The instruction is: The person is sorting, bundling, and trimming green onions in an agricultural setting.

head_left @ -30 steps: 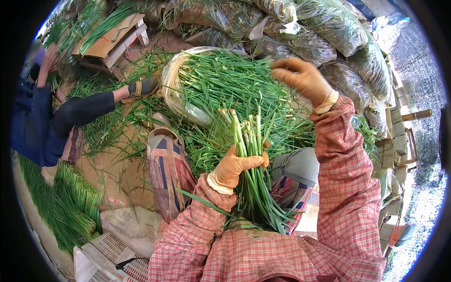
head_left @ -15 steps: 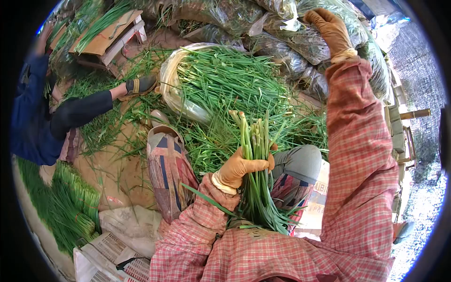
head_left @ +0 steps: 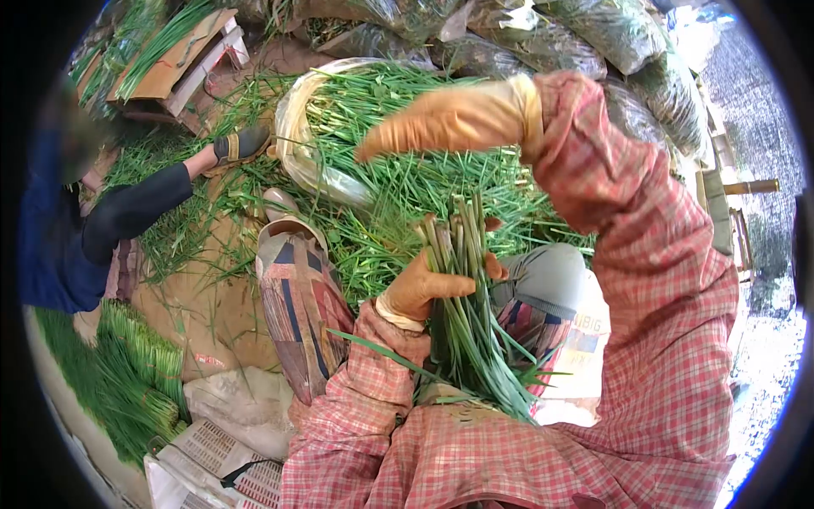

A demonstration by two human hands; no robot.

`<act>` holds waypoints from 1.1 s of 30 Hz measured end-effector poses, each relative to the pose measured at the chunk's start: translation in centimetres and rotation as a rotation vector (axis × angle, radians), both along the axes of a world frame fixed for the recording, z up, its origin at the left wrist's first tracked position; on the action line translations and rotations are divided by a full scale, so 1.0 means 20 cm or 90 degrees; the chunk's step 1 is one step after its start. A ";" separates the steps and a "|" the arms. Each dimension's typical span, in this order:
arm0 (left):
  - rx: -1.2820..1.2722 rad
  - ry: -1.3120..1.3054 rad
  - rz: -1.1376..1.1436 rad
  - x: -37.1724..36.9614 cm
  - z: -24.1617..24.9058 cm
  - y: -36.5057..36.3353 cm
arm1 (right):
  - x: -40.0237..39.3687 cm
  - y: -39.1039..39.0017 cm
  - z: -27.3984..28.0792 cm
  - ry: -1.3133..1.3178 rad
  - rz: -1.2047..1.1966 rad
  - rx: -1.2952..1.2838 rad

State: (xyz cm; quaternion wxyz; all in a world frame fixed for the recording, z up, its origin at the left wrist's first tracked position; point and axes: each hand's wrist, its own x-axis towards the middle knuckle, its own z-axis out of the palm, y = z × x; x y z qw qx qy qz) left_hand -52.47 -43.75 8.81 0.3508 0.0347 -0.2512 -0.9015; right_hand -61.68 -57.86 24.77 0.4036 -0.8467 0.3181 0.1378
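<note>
My left hand [head_left: 426,284], in a brown glove, is wrapped round a bunch of garlic chives [head_left: 462,310]. The thick stem ends point up and away from me, while the flat leaves hang toward my lap. My right hand [head_left: 449,119], gloved too, is in mid-air over a large heap of loose garlic chives [head_left: 424,174] in an open clear plastic bag [head_left: 292,127]. Motion smears its fingers, so I cannot see whether anything is in them.
Full plastic sacks [head_left: 543,51] line the back. At left sits another person [head_left: 127,212], one foot near the bag. Tied green bundles [head_left: 140,365] lie at lower left by a white printed sack [head_left: 216,458]. A small wooden stand [head_left: 174,68] holds stalks.
My right hand has swung from the upper right, by the sacks, leftward and down to above the heap. My left hand keeps its bunch, nearly in place.
</note>
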 end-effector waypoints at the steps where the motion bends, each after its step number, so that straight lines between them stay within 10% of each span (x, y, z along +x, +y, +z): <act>1: 0.024 0.013 0.002 0.00 0.00 0.01 | -0.03 0.02 -0.06 0.003 0.013 0.003; 5: 0.027 -0.033 0.015 0.03 -0.01 0.02 | -0.10 0.11 -0.22 -0.107 0.172 -0.050; 8: 0.057 -0.004 -0.008 0.02 0.00 0.01 | -0.04 0.08 -0.06 -0.079 -0.079 0.083; 11: 0.012 -0.100 0.044 0.01 -0.05 0.04 | 0.05 0.32 -0.32 0.016 0.187 -0.094; 16: 0.129 -0.106 0.032 0.02 -0.02 0.04 | -0.12 0.38 -0.35 -0.032 -0.291 0.319; 22: 0.134 0.001 0.326 0.09 -0.03 -0.05 | -0.27 0.82 -0.78 -0.466 -0.334 0.146; 25: 0.176 -0.051 0.304 0.14 0.03 -0.04 | -0.12 1.04 -0.71 -0.596 -0.630 0.583; 28: 0.213 -0.057 0.310 0.11 0.07 0.05 | -0.08 1.13 -0.77 -0.621 -0.692 0.407; 33: 0.037 -0.294 0.260 0.06 -0.03 0.23 | -0.04 1.16 -0.67 -0.150 -0.721 -0.135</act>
